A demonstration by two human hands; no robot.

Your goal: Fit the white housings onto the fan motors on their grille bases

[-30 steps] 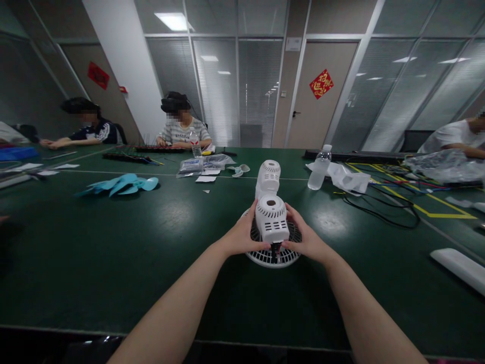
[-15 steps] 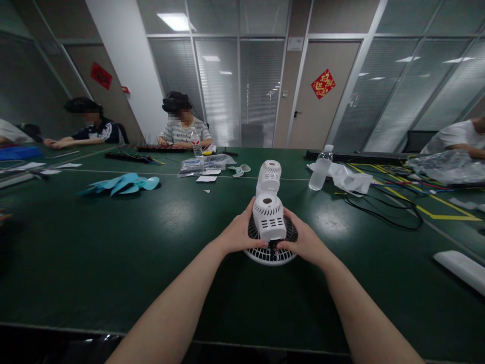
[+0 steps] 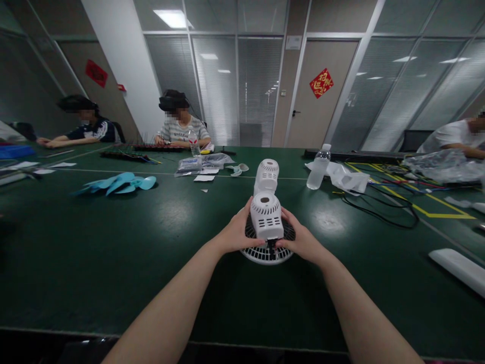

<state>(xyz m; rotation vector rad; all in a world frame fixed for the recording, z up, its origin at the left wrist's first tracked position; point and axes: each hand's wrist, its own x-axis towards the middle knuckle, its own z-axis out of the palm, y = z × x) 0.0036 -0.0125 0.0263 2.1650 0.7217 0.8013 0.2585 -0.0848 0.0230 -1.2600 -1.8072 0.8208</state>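
A white slotted fan motor housing [image 3: 266,216] sits over a round white fan grille [image 3: 261,259] on the green table. My left hand [image 3: 238,231] grips its left side, thumb near the front bottom edge. On the opposite side my right hand [image 3: 301,236] holds it the same way, the two thumbs almost meeting at a black part [image 3: 271,247] below the housing. Most of my fingertips are hidden behind the housing. Just beyond it stands a second white housing [image 3: 267,174] of like shape.
Blue fan blades [image 3: 121,183] lie to the left. Farther back are a plastic bag [image 3: 189,166] and small pale blades [image 3: 238,170]. A frosted bottle [image 3: 319,168], white wrapping [image 3: 348,178] and black cables [image 3: 382,215] are at right, with a long white piece [image 3: 456,268] nearer. Several people sit around.
The view has shifted slightly, so everything appears a little farther left. Both hands keep the same hold on the housing.
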